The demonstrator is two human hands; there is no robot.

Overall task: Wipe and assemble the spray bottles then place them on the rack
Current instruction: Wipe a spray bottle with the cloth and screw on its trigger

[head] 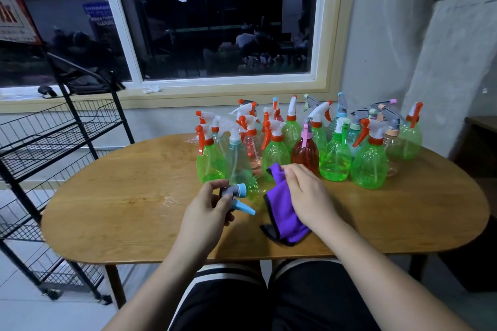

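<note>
My left hand point(208, 207) grips a grey spray head with a blue collar and blue trigger point(236, 197) above the wooden table point(121, 209). My right hand point(306, 193) holds a purple cloth point(282, 212) that hangs down onto the table. Between the two hands lies a green bottle without a head point(252, 189), partly hidden. Behind them stand several assembled spray bottles point(336, 153), mostly green, one red, some clear. The black wire rack point(53, 131) stands left of the table.
A window and its sill run behind the table. A concrete wall rises at the right, with a dark piece of furniture point(481, 142) beside the table's right end. My knees in black shorts are under the near edge.
</note>
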